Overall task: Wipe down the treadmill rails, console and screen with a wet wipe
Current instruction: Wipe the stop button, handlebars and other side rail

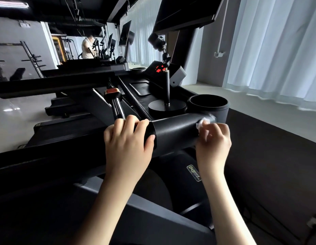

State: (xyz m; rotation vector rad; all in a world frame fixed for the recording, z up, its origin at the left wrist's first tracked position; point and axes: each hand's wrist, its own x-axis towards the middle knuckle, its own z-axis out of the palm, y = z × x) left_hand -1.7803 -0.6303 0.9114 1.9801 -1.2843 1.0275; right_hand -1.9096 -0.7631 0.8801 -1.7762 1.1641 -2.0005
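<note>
A thick black treadmill rail point(174, 131) runs across the middle of the view. My left hand point(129, 144) grips the rail's left end, fingers curled over its top. My right hand point(212, 138) holds a crumpled white wet wipe point(202, 123) against the rail's right part; this hand is blurred. Beyond the rail lies the black console point(141, 87) with a red lit display point(159, 68). The dark screen point(185, 13) tilts overhead at the top.
A black phone stand point(167, 103) rises from the console tray beside a round cup holder point(209, 103). A chrome handlebar with an orange band point(116, 105) slopes away left. White curtains point(277, 50) hang at right. A person uses a machine point(87, 47) far back.
</note>
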